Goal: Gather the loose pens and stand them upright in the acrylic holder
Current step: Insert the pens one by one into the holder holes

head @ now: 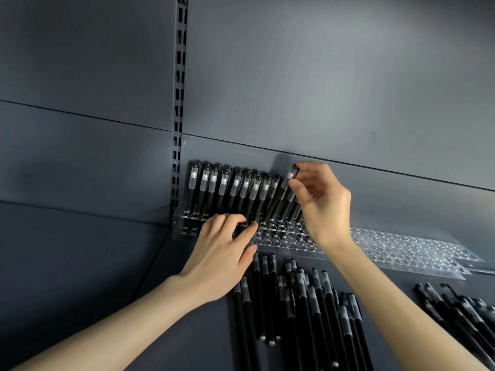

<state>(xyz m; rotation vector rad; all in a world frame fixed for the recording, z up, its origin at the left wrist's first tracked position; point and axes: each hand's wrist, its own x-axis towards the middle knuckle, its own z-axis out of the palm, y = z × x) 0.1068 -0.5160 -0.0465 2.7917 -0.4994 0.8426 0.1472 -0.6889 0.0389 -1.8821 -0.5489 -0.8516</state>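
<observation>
The right hand point(322, 207) is raised above the acrylic holder point(182, 224) and pinches the capped upper end of one black pen point(290, 175) between thumb and forefinger, the other fingers loosely curled behind. That pen leans to the right, with its lower end down among the holes at the back of the holder; whether it is fully seated I cannot tell.

The left hand point(222, 254) lies palm down on the holder, holding nothing. Its fingers point(227, 219) are spread and slightly bent over the top plate, the fingertips are just beside the bases of the standing pens, and the thumb is at the front edge.

The holder is a clear block with rows of round holes. It sits at the back of a dark grey shelf point(209, 344), against the rear panel and just right of a slotted metal upright point(178, 103). Its back rows carry a line of standing pens point(222, 187), black barrels with frosted clear caps uppermost, all tilted a little to the right. The front rows show open holes.

To the right, behind the right wrist, more clear holed acrylic point(401, 247) runs along the shelf.

On the shelf in front of the holder, between the two forearms, lies a group of loose pens point(297, 303), roughly side by side with their caps towards the holder, some overlapping. A second heap of pens point(460, 311) lies well apart at the right edge, angled differently.
</observation>
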